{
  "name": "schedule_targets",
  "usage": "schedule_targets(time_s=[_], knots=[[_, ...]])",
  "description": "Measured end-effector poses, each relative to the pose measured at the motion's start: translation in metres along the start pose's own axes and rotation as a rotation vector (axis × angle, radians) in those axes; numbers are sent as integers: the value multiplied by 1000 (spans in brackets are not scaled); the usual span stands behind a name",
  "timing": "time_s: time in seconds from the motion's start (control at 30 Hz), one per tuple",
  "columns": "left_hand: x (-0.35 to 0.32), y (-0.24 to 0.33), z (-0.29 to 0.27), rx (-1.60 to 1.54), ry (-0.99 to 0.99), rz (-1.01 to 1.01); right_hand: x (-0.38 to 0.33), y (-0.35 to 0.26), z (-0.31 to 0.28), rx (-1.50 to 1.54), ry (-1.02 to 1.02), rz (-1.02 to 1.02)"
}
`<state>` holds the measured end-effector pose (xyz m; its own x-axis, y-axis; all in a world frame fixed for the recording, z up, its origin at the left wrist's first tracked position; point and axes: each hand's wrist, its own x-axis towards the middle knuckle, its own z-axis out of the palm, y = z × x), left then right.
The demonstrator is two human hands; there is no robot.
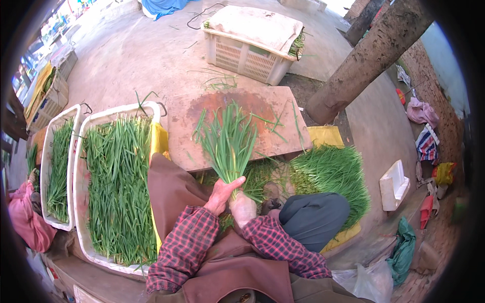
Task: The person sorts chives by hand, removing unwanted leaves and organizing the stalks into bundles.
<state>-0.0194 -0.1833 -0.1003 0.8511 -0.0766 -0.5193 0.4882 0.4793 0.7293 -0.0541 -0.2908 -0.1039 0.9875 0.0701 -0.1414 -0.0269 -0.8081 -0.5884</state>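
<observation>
A fanned bunch of green chives (228,142) stands upright over a low wooden board (283,141). My left hand (221,194) grips its base, thumb wrapped across the stems. Just to the right and slightly lower, my right hand (243,208) closes around the bunch's white root ends. Both forearms wear red plaid sleeves. A brown apron covers my lap.
Two white trays of chives (118,187) (59,169) lie at my left. A loose chive pile (333,174) rests on yellow sheeting at right. A covered plastic crate (252,43) stands beyond the board, a tree trunk (369,58) right of it. Another person's pink sleeve (25,219) is at far left.
</observation>
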Motion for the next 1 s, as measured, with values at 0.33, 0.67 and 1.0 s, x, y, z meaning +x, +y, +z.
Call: schedule_targets(time_s=[0.33,0.67,1.0], knots=[[-12,7,-4,-53,107,-7,31,35,-86,934,-174,280],[-49,5,24,462,-12,412,83,-1,-86,1447,-469,-12],[-36,101,9,1057,-222,825,110,-53,-127,1046,-127,-370]])
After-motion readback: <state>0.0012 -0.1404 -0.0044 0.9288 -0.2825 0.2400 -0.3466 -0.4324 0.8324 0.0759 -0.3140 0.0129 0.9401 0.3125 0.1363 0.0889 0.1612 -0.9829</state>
